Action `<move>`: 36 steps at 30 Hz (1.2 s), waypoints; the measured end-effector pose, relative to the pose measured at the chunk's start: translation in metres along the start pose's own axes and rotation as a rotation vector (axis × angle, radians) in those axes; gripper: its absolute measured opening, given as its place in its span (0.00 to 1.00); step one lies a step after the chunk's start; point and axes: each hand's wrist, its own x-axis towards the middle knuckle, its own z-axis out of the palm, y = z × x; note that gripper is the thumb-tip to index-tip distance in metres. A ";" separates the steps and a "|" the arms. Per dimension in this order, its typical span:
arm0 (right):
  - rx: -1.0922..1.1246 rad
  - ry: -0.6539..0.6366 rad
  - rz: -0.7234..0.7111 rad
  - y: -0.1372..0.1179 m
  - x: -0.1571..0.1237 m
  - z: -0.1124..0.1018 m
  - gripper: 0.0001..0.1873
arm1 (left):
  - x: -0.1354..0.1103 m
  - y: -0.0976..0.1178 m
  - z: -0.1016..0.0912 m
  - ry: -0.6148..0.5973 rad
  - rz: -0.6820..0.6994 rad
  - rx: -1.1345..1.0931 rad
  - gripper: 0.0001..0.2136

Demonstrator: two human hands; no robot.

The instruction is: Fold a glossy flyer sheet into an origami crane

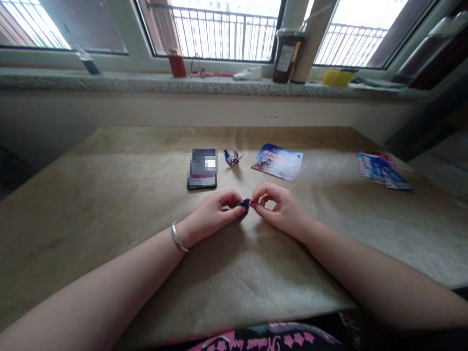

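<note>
A small folded piece of blue patterned paper (242,212) is held between my two hands above the table. My left hand (221,210), with a silver bangle at the wrist, pinches its body between thumb and fingers. At its right tip, the thumb and forefinger of my right hand (275,207) are closed on a pointed end. Just beyond, a finished-looking paper crane (232,157) in blue and pink stands on the table. Which fold the right fingertips grip is too small to make out.
Left of the crane lies a phone (202,181) with a blurred screen. To the right are a stack of printed paper sheets (280,163) and more blue printed sheets (383,170). Behind the table (120,219), a stone windowsill (139,84) carries a dark jar (287,56) and a red container (177,65).
</note>
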 end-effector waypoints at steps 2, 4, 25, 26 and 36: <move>-0.016 -0.012 -0.035 -0.001 0.000 -0.001 0.03 | 0.000 0.000 0.000 0.005 0.000 -0.011 0.11; -0.040 -0.022 -0.078 -0.001 0.000 -0.002 0.04 | 0.000 0.000 0.001 0.002 -0.004 -0.023 0.11; -0.162 -0.141 -0.189 -0.001 0.003 -0.013 0.06 | 0.000 -0.001 0.002 -0.102 -0.058 -0.161 0.11; -0.161 -0.147 -0.186 0.000 0.003 -0.012 0.06 | 0.001 -0.001 0.002 -0.098 -0.060 -0.144 0.11; -0.236 -0.142 -0.234 0.000 0.001 -0.013 0.02 | 0.001 -0.003 0.002 -0.063 -0.068 -0.048 0.12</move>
